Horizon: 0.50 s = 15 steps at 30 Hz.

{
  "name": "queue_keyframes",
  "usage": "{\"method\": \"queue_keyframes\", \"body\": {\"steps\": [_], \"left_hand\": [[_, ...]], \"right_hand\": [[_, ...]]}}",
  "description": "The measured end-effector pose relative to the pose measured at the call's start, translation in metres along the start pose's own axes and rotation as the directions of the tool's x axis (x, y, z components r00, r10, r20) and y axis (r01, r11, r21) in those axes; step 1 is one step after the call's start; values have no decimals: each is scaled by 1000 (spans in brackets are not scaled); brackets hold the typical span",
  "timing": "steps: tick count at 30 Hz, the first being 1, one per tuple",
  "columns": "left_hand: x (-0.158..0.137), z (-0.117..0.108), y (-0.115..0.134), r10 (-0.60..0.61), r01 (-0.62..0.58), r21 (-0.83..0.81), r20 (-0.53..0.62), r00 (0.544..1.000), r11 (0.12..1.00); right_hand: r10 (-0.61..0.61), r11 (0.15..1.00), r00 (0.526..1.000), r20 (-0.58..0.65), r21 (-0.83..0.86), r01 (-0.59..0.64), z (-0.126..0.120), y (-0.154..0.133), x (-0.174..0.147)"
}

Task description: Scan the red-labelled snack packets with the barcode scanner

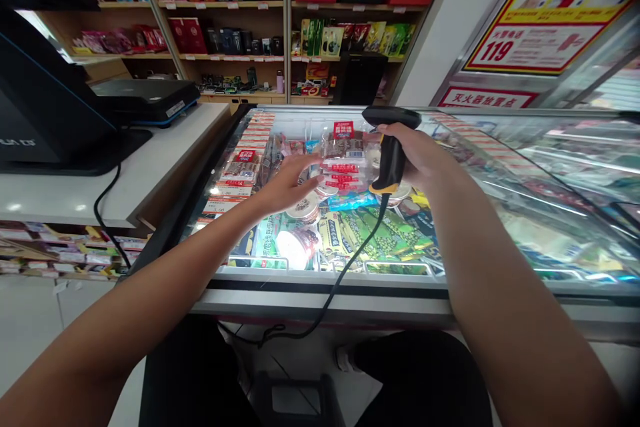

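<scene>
My right hand (417,150) grips a black barcode scanner (393,157) with yellow trim, above an open-topped display freezer (330,303). From its handle a black cord (345,273) hangs over the freezer's front edge. My left hand (293,183) is open, thumb and fingers apart, beside a clear pack with a red label (343,130) and a printed barcode. Whether the fingertips touch that pack I cannot tell. Below the hands lie round tubs (304,207), green packets (375,233) and a blue packet (353,201).
A white counter (170,153) at left carries a dark screen unit (45,93) and a flat black device (150,97). Price tags (227,203) line the freezer's left side. A sliding glass cover (540,200) lies to the right. Shelves (225,7) of goods stand behind.
</scene>
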State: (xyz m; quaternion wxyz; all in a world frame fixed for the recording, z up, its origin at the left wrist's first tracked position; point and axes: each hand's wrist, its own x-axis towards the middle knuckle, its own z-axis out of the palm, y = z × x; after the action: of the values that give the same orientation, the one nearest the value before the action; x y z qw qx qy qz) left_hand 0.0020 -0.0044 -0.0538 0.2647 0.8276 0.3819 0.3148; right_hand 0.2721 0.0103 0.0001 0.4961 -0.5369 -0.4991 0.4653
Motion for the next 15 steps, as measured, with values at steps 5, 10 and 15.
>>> {"method": "queue_keyframes", "body": {"steps": [5, 10, 15], "left_hand": [[5, -2, 1, -44, -29, -293, -242, 969, 956], [13, -2, 3, -236, -84, -688, -357, 904, 720], [14, -16, 1, -300, -93, -586, -537, 788, 805]], "right_hand": [[-88, 990, 996, -27, 107, 90, 18, -13, -20], [-119, 977, 989, 87, 190, 101, 42, -17, -39], [-53, 999, 960, 276, 17, 50, 45, -11, -44]]}}
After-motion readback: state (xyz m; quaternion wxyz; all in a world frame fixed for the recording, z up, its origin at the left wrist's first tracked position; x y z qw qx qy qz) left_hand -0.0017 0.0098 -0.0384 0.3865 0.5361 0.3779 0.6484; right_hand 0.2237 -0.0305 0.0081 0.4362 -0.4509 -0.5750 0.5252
